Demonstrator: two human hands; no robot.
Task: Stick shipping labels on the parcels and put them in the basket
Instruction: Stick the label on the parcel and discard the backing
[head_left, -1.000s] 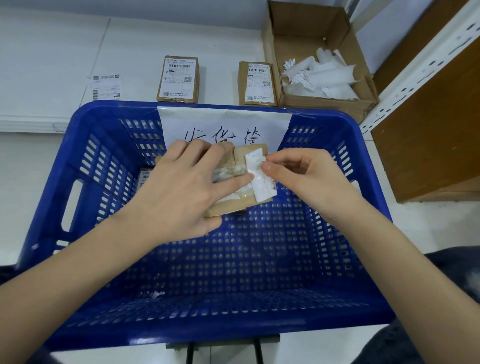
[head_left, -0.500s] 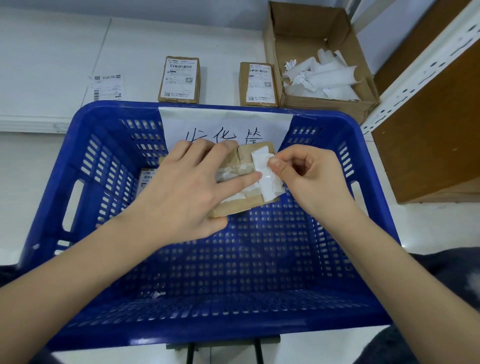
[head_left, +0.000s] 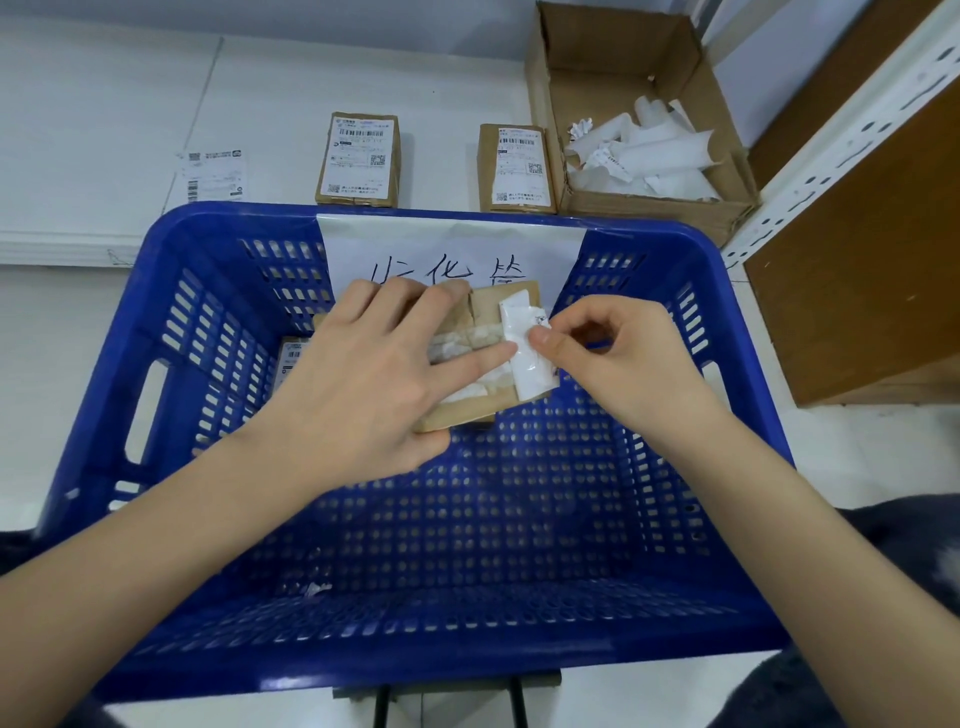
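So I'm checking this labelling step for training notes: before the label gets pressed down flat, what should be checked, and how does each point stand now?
1. Parcel steadied: ok. The left hand holds the brown parcel above the blue basket.
2. Label in hand: ok. The right hand pinches the white label at its right edge.
3. Label flat and smooth: not ok. It looks creased and partly lifted.
4. Printed side up: cannot tell. Only plain white shows clearly.
5. Room in the basket: ok. Bare floor shows in front; another labelled parcel lies at the back left.
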